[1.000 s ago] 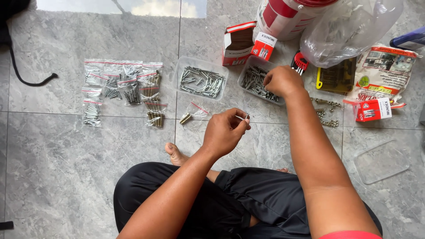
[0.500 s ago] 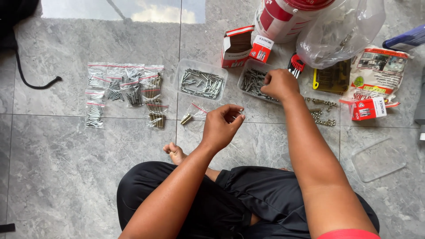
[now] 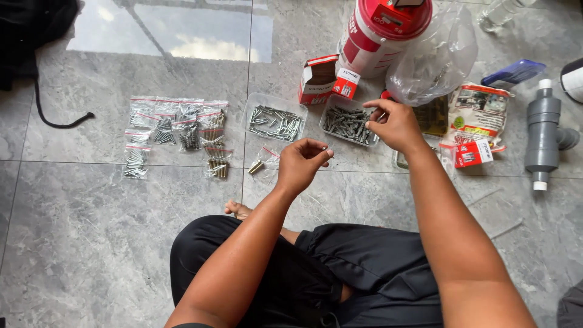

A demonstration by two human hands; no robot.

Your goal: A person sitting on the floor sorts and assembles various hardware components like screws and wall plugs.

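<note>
The person sits cross-legged on a grey tiled floor (image 3: 91, 243), dark trousers at six o'clock and bare toes (image 3: 237, 209) peeking out beside the left forearm. Just above the lap, the left hand (image 3: 302, 164) is curled, its fingertips pinched on a few small screws (image 3: 327, 149) that poke out toward three o'clock. Up and to the right, near one o'clock, the right hand (image 3: 395, 124) hovers with thumb and fingers bent over the right-hand edge of a clear tray of screws (image 3: 347, 123); whether it grips anything cannot be told. At twelve o'clock from the left hand sits a second clear tray (image 3: 274, 121), also holding grey screws. Just at nine o'clock from the left hand lies a small bag with brass-coloured pieces (image 3: 260, 163), and further toward ten o'clock a cluster of small zip bags of fasteners (image 3: 176, 130) is spread on the tiles. Behind the trays stands an open red and white carton (image 3: 319, 79), and behind that a red and white tub (image 3: 379, 33) with a crumpled clear plastic bag (image 3: 434, 61) leaning against it. Toward two o'clock lie printed packets (image 3: 480, 112), a small red box (image 3: 473, 153), and a grey pipe fitting (image 3: 542, 136) standing well apart at the right. A black cord (image 3: 51, 115) trails at the far left.
</note>
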